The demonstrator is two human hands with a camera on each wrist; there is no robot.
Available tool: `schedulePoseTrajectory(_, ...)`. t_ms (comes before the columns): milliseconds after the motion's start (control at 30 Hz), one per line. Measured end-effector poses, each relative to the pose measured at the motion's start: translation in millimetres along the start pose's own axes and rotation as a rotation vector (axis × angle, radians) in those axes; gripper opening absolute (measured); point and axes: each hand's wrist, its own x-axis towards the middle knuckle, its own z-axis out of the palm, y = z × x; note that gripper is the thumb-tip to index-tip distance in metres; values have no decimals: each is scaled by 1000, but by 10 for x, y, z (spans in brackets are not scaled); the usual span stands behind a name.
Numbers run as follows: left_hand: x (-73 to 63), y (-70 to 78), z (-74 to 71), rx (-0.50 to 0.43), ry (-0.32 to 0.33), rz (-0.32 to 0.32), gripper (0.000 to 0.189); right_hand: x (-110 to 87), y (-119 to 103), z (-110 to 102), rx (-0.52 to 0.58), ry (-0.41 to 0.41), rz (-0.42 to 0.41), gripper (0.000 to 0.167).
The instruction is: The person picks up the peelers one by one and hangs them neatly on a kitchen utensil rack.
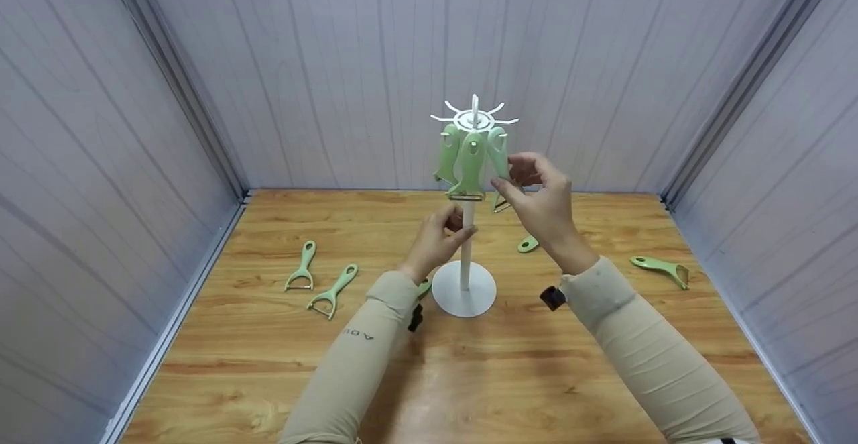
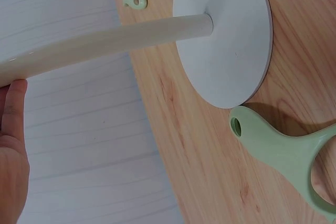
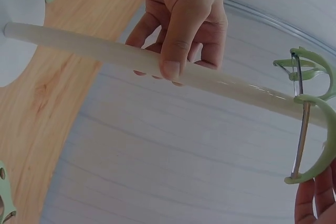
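Note:
A white stand with a ring of hooks [image 1: 474,121] on top rises from a round base [image 1: 482,293]. Several pale green peelers hang at its front, heads down: a left peeler [image 1: 448,155], a middle peeler [image 1: 472,165] and a right peeler [image 1: 497,149]. My right hand [image 1: 546,206] pinches that right peeler between thumb and fingers; in the right wrist view my fingertips [image 3: 305,198] are at its curved head [image 3: 320,163]. Lower down, my left hand [image 1: 432,243] grips the pole [image 3: 231,87], thumb in front.
On the wooden table, two peelers [image 1: 305,266] [image 1: 338,286] lie at left and another peeler [image 1: 660,266] at far right. A peeler handle [image 1: 528,243] shows beside my right wrist. Near the base, a peeler [image 2: 283,150] is partly hidden by my left sleeve in the head view. Panel walls surround the table.

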Motion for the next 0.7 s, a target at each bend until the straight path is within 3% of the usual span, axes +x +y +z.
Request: schedulePoseTrajectory(700,-14,-15,4,3,-5,-10,18,-82,269,-294,-87,30,16,29)
